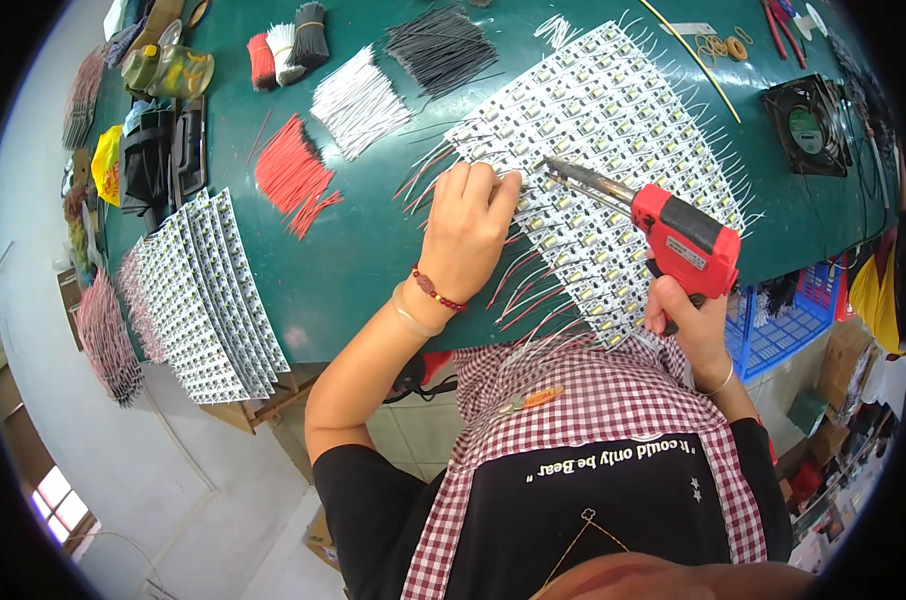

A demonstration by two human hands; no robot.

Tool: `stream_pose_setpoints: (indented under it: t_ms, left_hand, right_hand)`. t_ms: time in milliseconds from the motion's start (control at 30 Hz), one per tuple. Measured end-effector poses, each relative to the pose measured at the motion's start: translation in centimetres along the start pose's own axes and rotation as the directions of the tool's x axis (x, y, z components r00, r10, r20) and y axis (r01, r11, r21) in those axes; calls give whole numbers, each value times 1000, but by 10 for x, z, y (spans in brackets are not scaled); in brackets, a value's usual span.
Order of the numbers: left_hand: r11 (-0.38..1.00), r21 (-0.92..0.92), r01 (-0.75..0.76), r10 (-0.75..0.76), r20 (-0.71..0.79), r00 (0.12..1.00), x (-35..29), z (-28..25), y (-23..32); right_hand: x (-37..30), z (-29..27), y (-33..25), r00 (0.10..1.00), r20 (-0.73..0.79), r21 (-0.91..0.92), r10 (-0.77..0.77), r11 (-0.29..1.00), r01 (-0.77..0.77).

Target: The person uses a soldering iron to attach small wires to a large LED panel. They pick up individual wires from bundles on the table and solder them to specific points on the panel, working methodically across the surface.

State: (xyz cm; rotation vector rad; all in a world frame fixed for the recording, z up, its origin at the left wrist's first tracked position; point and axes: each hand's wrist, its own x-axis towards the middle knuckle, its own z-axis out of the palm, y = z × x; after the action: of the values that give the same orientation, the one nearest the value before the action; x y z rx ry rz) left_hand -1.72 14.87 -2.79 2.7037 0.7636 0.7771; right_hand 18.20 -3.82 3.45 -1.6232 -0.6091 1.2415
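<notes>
Head view: on the green table (363,275), upper right of centre, lies a white circuit-board sheet (625,132); over it, a red soldering gun (685,240). The left hand (468,225) bunches its fingers (on what, I can't tell); the right hand (691,318) curls round the gun. I'd keep loose wires (429,172) clear of the tip (551,166), each touch brief.

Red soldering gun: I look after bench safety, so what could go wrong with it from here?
1. The red soldering gun in the right hand has its tip close to the left hand; if hot, which the picture cannot show, a slip might burn it.
2. The tip sits over the white panel, so a stray touch could scorch it.
3. Loose wires fringe the panel and might snag if the gun swings across.
</notes>
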Motion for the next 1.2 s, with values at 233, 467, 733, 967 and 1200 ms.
stream_pose_setpoints:
  t_ms: [233, 467, 733, 967, 1200]
  left_hand:
    - [999, 33, -11, 11, 14, 1000, -1, 6, 1]
    - [1000, 27, -16, 15, 45, 999, 1, 5, 1]
    - [995, 100, -7, 0, 72, 997, 6, 0, 4]
    - [992, 127, 6, -13, 54, 998, 6, -3, 7]
    - [997, 39, -61, 61, 8, 998, -2, 6, 1]
  right_hand:
    - [3, 6, 2, 1000, 18, -40, -6, 999, 6]
    - [4, 8, 2, 1000, 24, -67, 7, 998, -6]
    - [1, 8, 1, 998, 4, -51, -56, 997, 57]
    - [1, 4, 0, 1000, 7, 46, -20, 999, 20]
    - [1, 4, 2, 999, 40, -66, -11, 998, 13]
